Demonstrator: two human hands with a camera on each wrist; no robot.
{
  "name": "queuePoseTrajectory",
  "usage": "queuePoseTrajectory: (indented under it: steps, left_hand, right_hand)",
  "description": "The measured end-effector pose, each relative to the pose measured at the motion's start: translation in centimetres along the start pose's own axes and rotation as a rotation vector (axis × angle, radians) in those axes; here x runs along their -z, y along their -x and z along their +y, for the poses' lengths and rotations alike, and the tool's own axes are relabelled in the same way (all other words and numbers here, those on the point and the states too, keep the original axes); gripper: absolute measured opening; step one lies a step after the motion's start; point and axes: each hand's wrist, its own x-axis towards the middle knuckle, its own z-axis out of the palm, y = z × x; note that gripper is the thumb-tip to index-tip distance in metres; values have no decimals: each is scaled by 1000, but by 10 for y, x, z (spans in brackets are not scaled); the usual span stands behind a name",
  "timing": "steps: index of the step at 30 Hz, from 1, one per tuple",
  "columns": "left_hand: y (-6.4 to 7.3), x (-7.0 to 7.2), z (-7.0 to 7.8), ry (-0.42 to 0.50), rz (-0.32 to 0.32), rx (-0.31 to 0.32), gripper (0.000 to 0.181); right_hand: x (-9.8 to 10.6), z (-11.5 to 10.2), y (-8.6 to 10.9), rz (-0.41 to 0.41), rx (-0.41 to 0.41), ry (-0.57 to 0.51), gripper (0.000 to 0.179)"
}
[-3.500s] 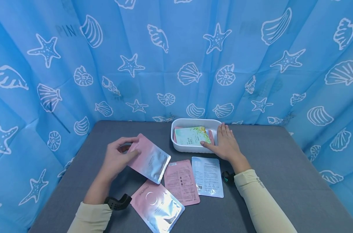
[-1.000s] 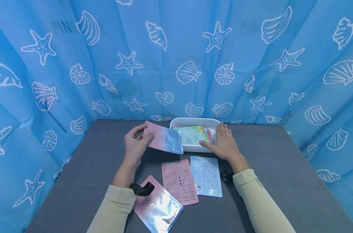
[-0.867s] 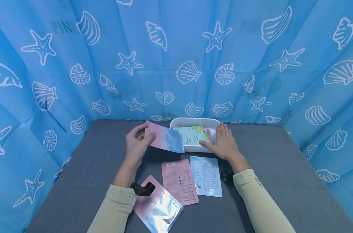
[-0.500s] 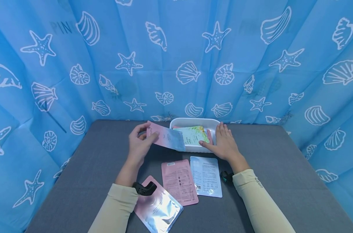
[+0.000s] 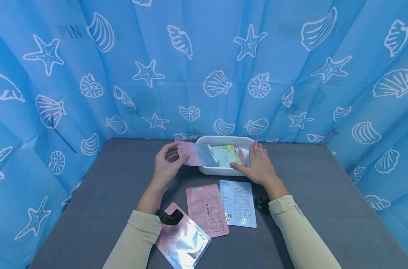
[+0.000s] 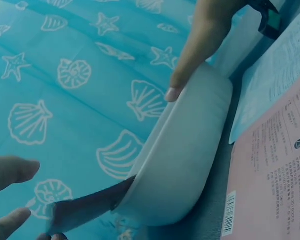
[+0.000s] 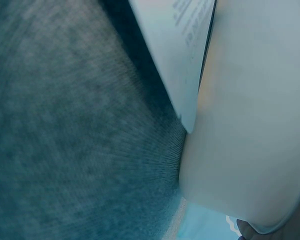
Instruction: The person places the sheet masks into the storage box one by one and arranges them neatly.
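My left hand point(image 5: 166, 164) pinches a pink-to-blue foil face mask packet point(image 5: 195, 154) by its pink end, thumb on the printed face. The packet's blue end reaches over the left rim of a white plastic bin point(image 5: 224, 171) and overlaps a light green packet point(image 5: 225, 154) lying inside. Seen edge-on in the left wrist view, the packet point(image 6: 90, 206) slants into the bin. My right hand point(image 5: 262, 166) rests with straight fingers on the bin's right end, its thumb over the front rim. Part of a pink packet point(image 5: 242, 158) shows beneath the green one.
On the grey table in front of the bin lie a pink packet point(image 5: 207, 211) and a light blue packet point(image 5: 238, 203), printed backs up. A shiny pink-and-silver packet point(image 5: 187, 243) lies nearer, partly under the left forearm. A blue shell-print curtain point(image 5: 204, 74) hangs behind.
The left hand has carried the packet up from the left side of the table and rightward, until its blue end came over the bin. The right hand has stayed on the bin.
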Motion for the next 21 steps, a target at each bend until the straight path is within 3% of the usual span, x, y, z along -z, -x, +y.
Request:
queuePoseTrajectory:
  steps: [9,21]
  left_hand:
    - [1,-2,-3,-32,-9,41,57]
    - [3,-3,-5,-48,-100,64,51]
  right_hand:
    - [1,-1,1,-6,-6,2,125]
    - [-1,1,-1,-5,-10,-4,127]
